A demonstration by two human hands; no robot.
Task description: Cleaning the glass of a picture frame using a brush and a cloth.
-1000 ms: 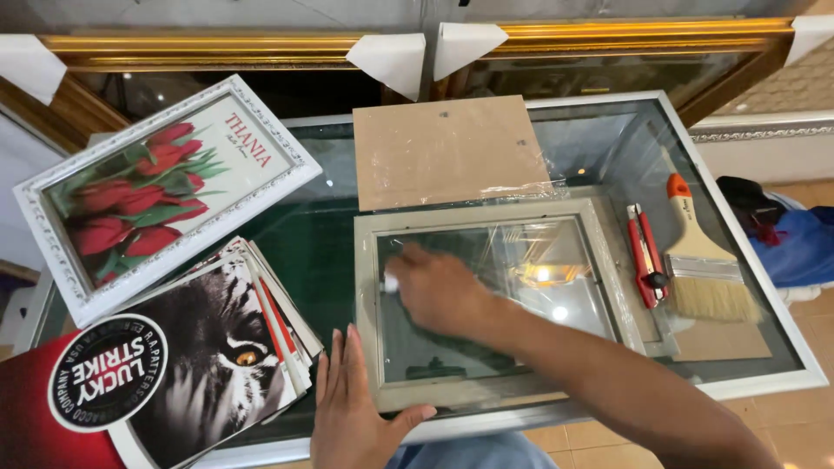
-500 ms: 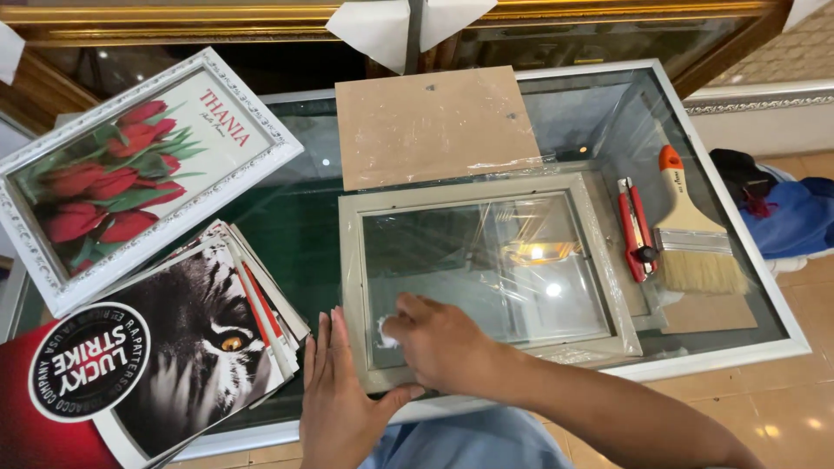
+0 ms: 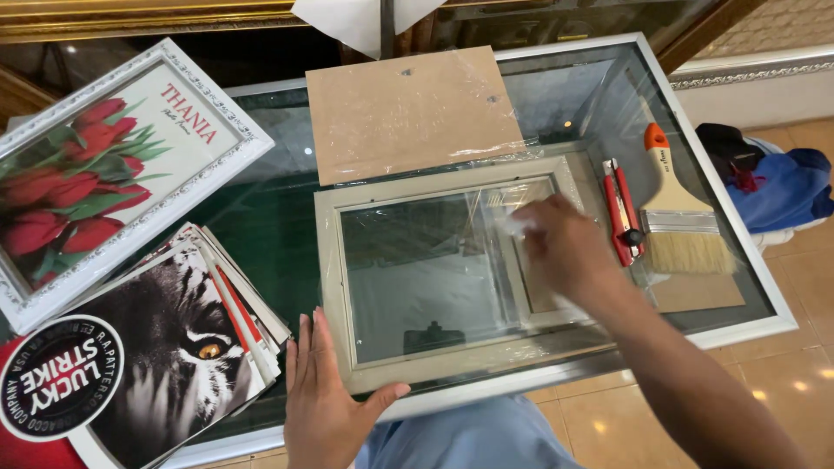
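The left hand [image 3: 326,401] lies flat and open on the near-left corner of the grey wooden picture frame [image 3: 452,269]. The right hand [image 3: 560,247], blurred, presses a small white cloth [image 3: 519,226] on its glass; how tightly it grips, I cannot tell.

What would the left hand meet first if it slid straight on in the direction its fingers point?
The left hand lies flat at the near left corner of the grey frame, fingers pointing away. Going straight on, it would probably run along the frame's left side, then reach the brown board.

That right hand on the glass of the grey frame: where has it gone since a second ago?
The right hand swept across the glass from the upper left, down to the lower left, then over to the upper right of the grey frame. The left hand stayed flat at the frame's lower left corner. Brush and cutter unmoved.
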